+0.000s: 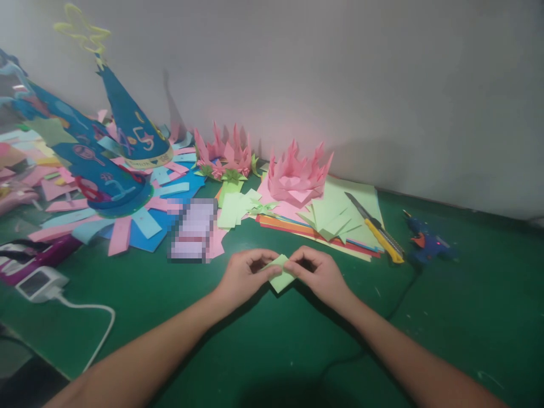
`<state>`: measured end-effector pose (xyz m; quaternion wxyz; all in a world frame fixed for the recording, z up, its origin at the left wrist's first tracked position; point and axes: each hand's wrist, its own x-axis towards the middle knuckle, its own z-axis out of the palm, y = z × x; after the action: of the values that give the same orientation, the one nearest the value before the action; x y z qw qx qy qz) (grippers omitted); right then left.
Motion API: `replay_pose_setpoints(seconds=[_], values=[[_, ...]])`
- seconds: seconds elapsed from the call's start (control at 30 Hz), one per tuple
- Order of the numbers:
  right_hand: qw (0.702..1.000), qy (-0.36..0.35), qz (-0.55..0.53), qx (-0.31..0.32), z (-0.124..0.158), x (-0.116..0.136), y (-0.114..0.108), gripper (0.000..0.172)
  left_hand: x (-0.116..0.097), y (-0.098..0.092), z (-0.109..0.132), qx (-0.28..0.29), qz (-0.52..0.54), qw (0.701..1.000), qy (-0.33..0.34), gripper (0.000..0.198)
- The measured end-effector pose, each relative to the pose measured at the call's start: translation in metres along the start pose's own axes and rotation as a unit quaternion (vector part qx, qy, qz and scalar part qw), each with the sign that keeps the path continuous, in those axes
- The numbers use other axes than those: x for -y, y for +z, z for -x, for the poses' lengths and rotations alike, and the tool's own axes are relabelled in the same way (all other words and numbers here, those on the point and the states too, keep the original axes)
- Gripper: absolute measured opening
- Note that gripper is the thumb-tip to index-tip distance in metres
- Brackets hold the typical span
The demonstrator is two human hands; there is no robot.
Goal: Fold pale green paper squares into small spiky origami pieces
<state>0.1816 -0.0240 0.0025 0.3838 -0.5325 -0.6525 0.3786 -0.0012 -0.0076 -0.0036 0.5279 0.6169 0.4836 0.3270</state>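
A small light green square of paper (280, 281), turned corner toward me, is pinched between both hands just above the green table. My left hand (250, 272) grips its left corner between thumb and fingers. On the opposite side, my right hand (319, 273) holds the right corner the same way. Whether the paper has several layers I cannot tell. Beyond the hands lie loose green paper pieces (331, 218) on a stack of coloured sheets (359, 198). A pink paper crown (295, 178) sits on that stack.
A yellow utility knife (376, 229) and a blue glue gun (431, 241) with a trailing cord lie to the right. At left are a phone (193, 229), blue cone hats (131, 122), a white charger (41, 283) and paper strips. Another pink crown (225, 153) stands near the wall.
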Motion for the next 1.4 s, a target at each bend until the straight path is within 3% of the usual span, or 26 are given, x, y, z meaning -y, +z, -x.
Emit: replay_pose_setpoints(seconds=[0.47, 0.87, 1.17, 1.4], values=[[1.0, 0.014, 0.003, 0.005, 0.0, 0.0, 0.0, 0.023, -0.004, 0.0, 0.001, 0.011, 0.01, 1.0, -0.003, 0.023], [1.0, -0.017, 0.014, 0.011, 0.001, 0.002, 0.001, 0.02, -0.007, 0.0, 0.0, 0.04, 0.041, 0.998, 0.02, 0.017], [0.998, 0.013, -0.053, 0.008, -0.001, 0.001, 0.0, 0.018, -0.009, -0.003, -0.003, -0.016, 0.238, 0.97, -0.035, 0.024], [0.998, 0.017, -0.067, -0.003, -0.001, -0.002, -0.001, 0.019, -0.01, -0.002, -0.003, 0.006, 0.324, 0.944, -0.061, 0.023]])
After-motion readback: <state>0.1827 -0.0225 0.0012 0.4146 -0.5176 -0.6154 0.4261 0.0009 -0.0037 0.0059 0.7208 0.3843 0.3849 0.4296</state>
